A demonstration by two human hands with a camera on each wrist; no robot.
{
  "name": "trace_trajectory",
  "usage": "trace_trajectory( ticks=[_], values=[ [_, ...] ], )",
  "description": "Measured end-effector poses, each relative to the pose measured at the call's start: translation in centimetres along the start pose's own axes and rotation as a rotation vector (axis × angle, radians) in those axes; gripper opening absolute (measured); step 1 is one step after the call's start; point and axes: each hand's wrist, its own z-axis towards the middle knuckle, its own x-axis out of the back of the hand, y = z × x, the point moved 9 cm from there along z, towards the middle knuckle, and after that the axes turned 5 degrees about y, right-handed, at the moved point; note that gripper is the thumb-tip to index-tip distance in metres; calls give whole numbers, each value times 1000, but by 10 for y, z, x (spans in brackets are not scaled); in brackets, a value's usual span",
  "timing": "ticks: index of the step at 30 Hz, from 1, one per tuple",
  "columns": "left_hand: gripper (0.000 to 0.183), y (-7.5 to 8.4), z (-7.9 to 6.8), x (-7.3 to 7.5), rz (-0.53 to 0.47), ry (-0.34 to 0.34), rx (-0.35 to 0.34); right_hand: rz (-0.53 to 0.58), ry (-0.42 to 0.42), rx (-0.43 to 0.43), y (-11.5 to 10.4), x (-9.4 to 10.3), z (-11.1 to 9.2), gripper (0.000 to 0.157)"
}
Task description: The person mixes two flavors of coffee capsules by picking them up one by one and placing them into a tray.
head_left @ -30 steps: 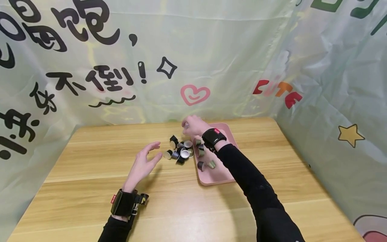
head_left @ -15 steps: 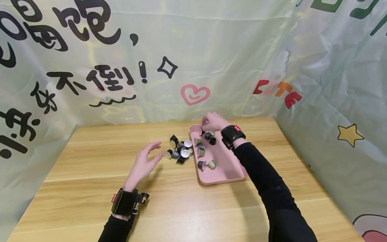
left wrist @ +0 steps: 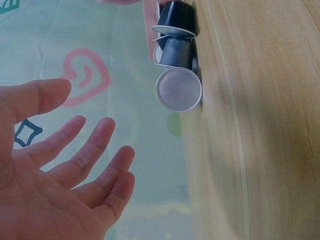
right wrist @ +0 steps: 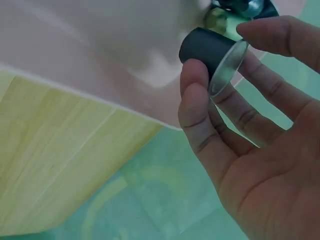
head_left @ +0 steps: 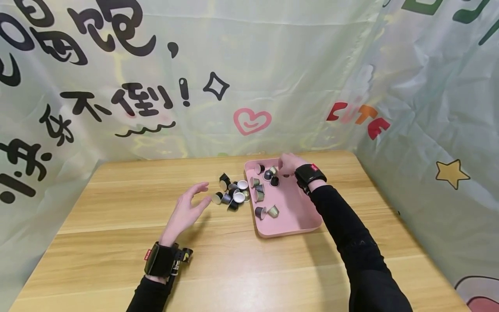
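Note:
In the right wrist view, my right hand [right wrist: 265, 150] holds a dark coffee capsule [right wrist: 205, 50] between thumb and curled fingers, its silvery rim turned to the palm. In the head view that hand is at the far side of the pink tray [head_left: 296, 229], and its fingertips are partly hidden. Several capsules lie in the tray, among them a green one [head_left: 273, 211] and a dark one [head_left: 260, 212]. My left hand [head_left: 183, 212] hovers with relaxed, spread fingers just left of a pile of coffee capsules [head_left: 238, 197]. It touches none of them.
The pile sits on the wooden table [head_left: 136, 208] against the tray's left side. A printed cloth [head_left: 304, 78] hangs behind the table's far edge, and another stretch of it stands along the right.
My right hand has moved right from the tray's far left corner, over the tray's far side. A dark capsule now shows in the far left corner. The left hand stays still.

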Motion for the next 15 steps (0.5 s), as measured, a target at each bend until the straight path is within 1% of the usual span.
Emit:
trace_trajectory(
  ticks=[2, 6, 10, 12, 15],
  values=[
    [51, 0, 0, 0, 2, 2, -3, -13, -5, -10, 2, -2, 1, 10],
    [50, 0, 0, 0, 7, 5, -7, -3, -41, -49, 9, -9, 4, 16],
    [51, 0, 0, 0, 7, 0, -2, 11, -69, -92, 11, -13, 1, 13],
    [51, 0, 0, 0, 5, -3, 1, 14, -77, -109, 12, -14, 0, 16],
    [51, 0, 0, 0, 0, -6, 4, 7, -82, -108, 10, -14, -2, 23]
  ],
)
